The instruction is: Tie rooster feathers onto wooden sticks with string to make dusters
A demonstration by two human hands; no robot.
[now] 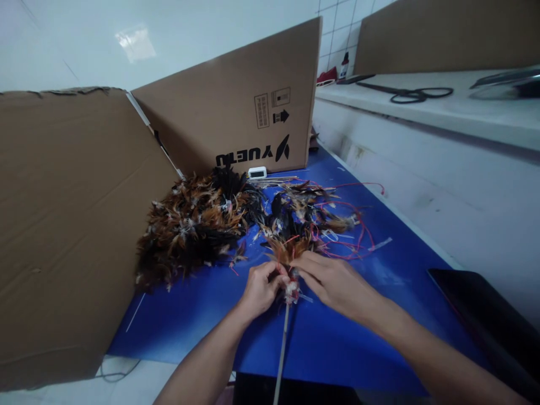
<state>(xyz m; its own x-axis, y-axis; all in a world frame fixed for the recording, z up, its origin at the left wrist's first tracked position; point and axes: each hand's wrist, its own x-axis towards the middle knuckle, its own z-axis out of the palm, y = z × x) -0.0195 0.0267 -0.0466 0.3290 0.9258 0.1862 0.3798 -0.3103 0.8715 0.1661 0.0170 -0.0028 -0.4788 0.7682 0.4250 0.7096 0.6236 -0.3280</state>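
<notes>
A bundle of brown feathers (291,247) is gathered at the end of a thin stick (282,351), which runs toward me past the table's near edge. Pale, fluffy quill ends (291,290) with bits of red bunch around the stick. My left hand (260,288) is closed at the left of the bundle, thumb and fingers pinched on red string (278,260). From the right, my right hand (327,275) reaches over the bundle, its fingers bent together on the red string too. The fingers partly hide the string and the binding.
A large pile of brown and black feathers (189,225) lies left on the blue table (379,320). Loose feathers, red cord (367,225) and a small white display (257,172) are farther back. Cardboard panels (236,101) stand behind and left. Scissors (409,94) lie on the right ledge.
</notes>
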